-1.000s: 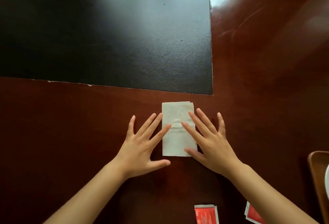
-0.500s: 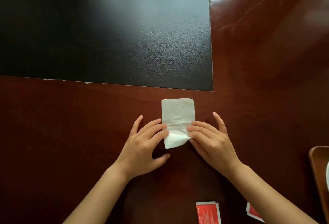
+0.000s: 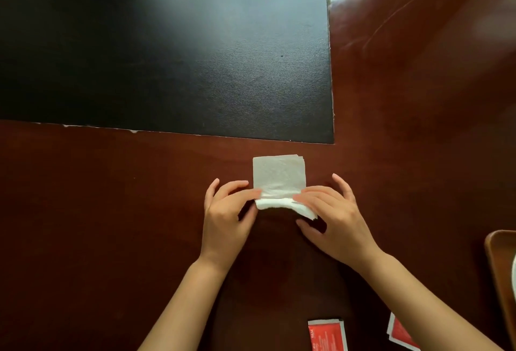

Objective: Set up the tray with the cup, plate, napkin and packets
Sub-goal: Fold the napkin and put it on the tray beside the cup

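Dark table holds two red packets, one napkin pinched by left hand and right hand.

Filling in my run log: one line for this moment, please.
step: folding napkin | left hand: pinching near edge | right hand: pinching near edge | packets: on table | tray: right edge

We see the white napkin half-folded, its near edge curled up; two red packets lie nearer us (one partly hidden), the tray at far right.
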Demonstrator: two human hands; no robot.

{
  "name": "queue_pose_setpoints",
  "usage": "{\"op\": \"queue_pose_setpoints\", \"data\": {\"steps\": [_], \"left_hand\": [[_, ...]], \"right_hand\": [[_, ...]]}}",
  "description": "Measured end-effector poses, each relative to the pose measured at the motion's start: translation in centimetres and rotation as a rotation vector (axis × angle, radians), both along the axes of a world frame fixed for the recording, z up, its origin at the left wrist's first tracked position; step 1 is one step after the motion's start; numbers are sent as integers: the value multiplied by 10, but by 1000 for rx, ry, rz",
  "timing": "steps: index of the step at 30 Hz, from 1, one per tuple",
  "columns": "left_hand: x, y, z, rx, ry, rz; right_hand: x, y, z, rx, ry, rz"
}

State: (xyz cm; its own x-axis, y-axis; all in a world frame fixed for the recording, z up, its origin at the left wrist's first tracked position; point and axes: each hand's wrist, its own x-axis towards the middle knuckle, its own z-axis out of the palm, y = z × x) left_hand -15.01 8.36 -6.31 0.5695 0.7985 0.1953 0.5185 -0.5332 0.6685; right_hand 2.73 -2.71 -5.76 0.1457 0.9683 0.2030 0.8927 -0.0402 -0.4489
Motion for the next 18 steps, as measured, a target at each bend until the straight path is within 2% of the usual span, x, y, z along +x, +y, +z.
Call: {"op": "queue_pose_setpoints", "data": {"steps": [3, 9, 18], "left_hand": [[6, 2, 3, -41, -42, 82], [19, 3, 5, -60, -9, 182], [20, -5, -2, 91, 151, 181]], "right_hand": [[-3, 12, 2, 41, 65, -163], [-9, 34, 2, 37, 56, -408], [-13, 32, -4, 54, -7, -431]]}}
